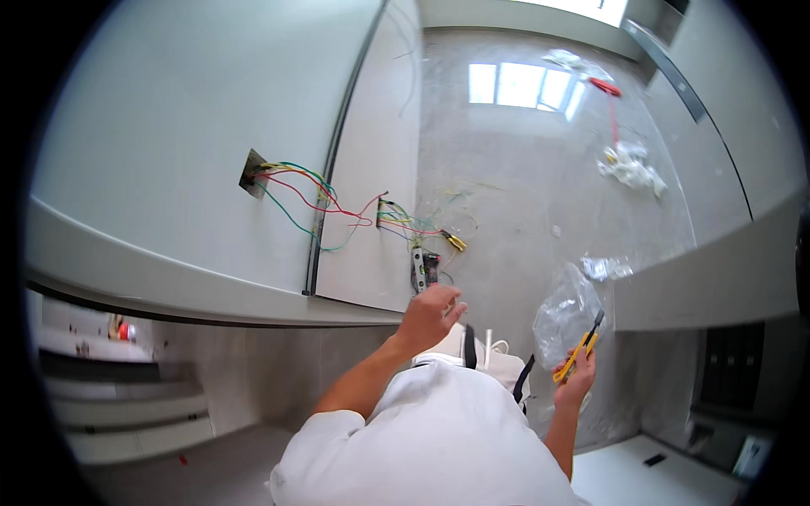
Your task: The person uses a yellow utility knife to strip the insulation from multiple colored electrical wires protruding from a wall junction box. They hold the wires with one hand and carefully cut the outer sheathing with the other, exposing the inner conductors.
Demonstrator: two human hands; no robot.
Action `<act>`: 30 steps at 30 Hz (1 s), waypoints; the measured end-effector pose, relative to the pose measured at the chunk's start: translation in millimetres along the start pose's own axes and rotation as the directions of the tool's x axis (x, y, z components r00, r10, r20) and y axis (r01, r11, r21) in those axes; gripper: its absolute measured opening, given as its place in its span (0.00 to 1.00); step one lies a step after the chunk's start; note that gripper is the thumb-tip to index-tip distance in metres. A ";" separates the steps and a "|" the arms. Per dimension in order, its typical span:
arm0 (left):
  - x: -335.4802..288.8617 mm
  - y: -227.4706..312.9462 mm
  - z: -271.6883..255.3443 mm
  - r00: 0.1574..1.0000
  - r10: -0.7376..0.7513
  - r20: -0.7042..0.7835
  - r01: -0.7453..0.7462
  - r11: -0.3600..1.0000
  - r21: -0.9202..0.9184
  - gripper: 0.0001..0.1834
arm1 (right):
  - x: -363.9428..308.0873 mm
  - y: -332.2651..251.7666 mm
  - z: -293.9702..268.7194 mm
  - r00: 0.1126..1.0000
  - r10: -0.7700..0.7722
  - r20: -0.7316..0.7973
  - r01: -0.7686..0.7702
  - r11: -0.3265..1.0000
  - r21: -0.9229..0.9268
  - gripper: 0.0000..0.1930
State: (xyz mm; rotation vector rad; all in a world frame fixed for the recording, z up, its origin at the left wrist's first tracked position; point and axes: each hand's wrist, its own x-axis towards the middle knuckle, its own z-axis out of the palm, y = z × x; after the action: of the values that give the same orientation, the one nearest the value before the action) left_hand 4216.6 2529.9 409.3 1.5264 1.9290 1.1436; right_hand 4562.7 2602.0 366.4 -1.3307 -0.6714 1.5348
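Holding ylw/blk tool (582, 352) w/ R hand (576, 371), L hand (432, 319) nr level (418, 270)

A pale left wall (194, 101) and a pale right wall (742, 110) face each other across this glossy grey floor (523, 185). Beyond, 1 bright window (591, 7) lets in daylight; reflected panes (519, 84) gleam underfoot.

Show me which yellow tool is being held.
The long yellow tool in the right hand; the other yellow tool, beside the loose wires, is untouched.
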 end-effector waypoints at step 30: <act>131.2 39.9 -199.7 0.189 -0.346 -0.919 0.584 0.792 -0.178 0.43 | 266.4 -13.7 363.5 0.202 0.647 0.736 0.021 0.748 -0.663 0.11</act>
State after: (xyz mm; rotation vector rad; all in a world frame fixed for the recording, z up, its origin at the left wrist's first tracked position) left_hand 4050.5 2587.8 576.0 0.0025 3.0183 1.6946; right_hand 4236.3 2913.0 358.0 -0.7263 -1.8306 2.7150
